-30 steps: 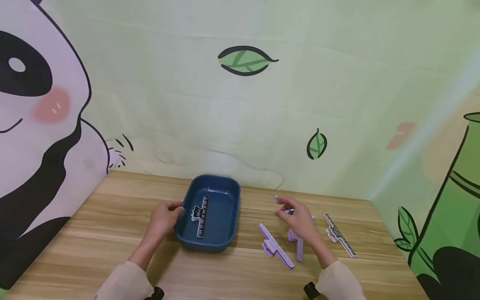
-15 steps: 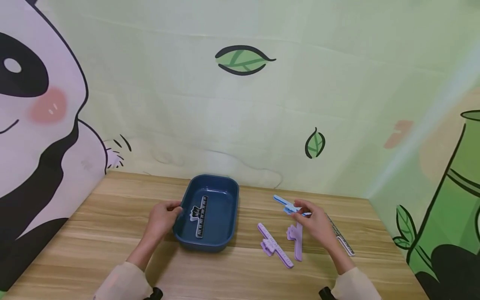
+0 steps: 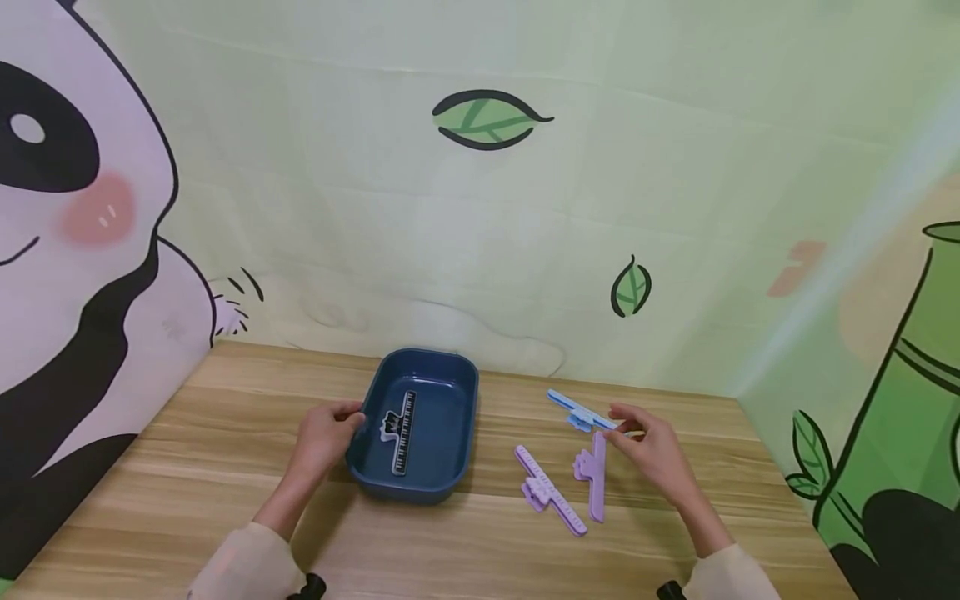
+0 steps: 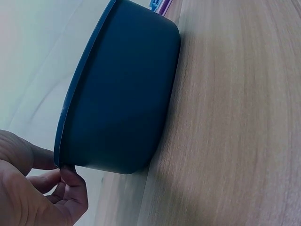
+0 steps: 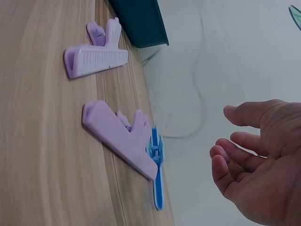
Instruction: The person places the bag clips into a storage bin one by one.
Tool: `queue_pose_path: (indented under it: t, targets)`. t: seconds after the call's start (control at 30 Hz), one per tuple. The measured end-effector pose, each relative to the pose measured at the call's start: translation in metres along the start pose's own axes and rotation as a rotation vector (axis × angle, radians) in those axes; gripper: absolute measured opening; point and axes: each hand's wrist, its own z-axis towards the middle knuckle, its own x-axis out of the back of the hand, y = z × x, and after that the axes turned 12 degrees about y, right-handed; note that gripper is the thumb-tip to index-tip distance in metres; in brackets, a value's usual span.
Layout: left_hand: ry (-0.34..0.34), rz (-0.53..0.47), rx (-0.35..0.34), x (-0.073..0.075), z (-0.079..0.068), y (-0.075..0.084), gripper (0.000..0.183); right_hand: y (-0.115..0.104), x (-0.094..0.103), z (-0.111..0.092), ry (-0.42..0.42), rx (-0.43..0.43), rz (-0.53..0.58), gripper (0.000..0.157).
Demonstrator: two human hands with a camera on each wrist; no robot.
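My left hand [image 3: 326,433] pinches the left rim of a dark blue rectangular tub [image 3: 446,425]; in the left wrist view its thumb and fingers grip the tub's [image 4: 117,89] edge. Inside the tub lies a black-and-white piano-key clip [image 3: 405,433] with a cat picture. My right hand [image 3: 652,450] hovers over the right side of the table, fingers loosely bent around nothing. Its fingertips overlap the right end of a light blue clip [image 3: 573,408] in the head view. In the right wrist view that hand [image 5: 263,160] shows apart from the blue clip [image 5: 158,188].
Two lilac clips, one ridged [image 3: 551,492] and one plainer [image 3: 597,483], lie between the tub and my right hand on the wooden table [image 3: 465,550]. Behind the table hangs a pale green backdrop [image 3: 337,208] with a panda and leaves.
My right hand has moved right, away from above the blue clip, and now covers the spot where a second piano-key clip lay. My left hand stays on the tub.
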Motion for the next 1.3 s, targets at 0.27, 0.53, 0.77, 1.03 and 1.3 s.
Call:
queue_pose_path:
  t: [0.27,0.53,0.77,1.03,1.3]
  targets:
    - [0.001,-0.010,-0.006,0.000,0.000,0.000,0.029,0.002,0.000,0.001,-0.011,-0.009,0.000,0.039]
    - [0.005,-0.025,-0.011,0.000,-0.001,0.000,0.029,0.001,0.001,0.000,-0.020,-0.013,-0.013,0.039]
    - [0.011,-0.034,-0.023,0.001,-0.002,0.000,0.028,0.000,-0.002,-0.002,-0.044,-0.031,-0.020,0.037]
    - [0.006,-0.037,-0.011,0.001,-0.002,0.000,0.029,0.005,-0.007,-0.006,-0.070,-0.037,-0.010,0.035]
    - [-0.001,-0.042,-0.002,0.001,-0.002,0.000,0.029,0.015,-0.014,-0.011,-0.082,-0.054,0.006,0.033]
